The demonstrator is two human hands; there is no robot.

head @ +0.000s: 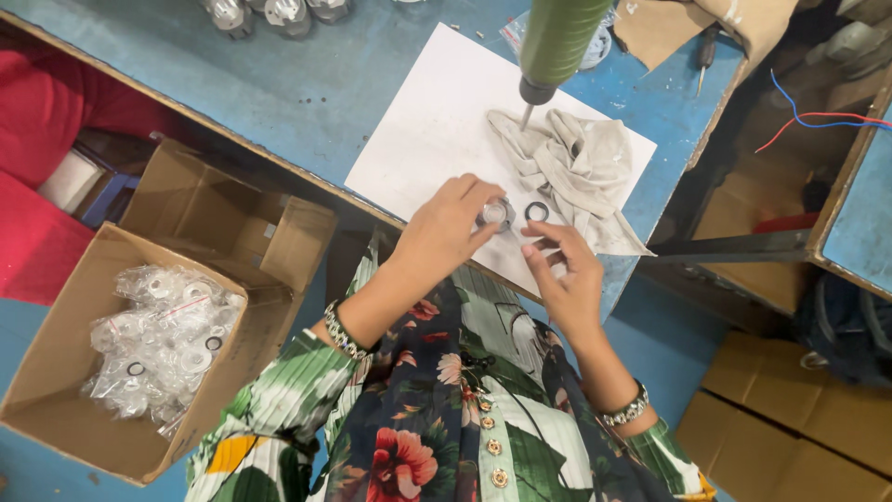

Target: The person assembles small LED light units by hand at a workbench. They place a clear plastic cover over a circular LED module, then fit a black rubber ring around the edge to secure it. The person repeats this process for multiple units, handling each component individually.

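Small metal fitting sits pinched in the left hand fingertips, held low over the white sheet so it stays steady. Right hand hovers beside it, fingers loosely curled and holding nothing, near a black ring by the rag.

blue table is standing up top | brown boxes are sitting on blue floor | light is shining bright
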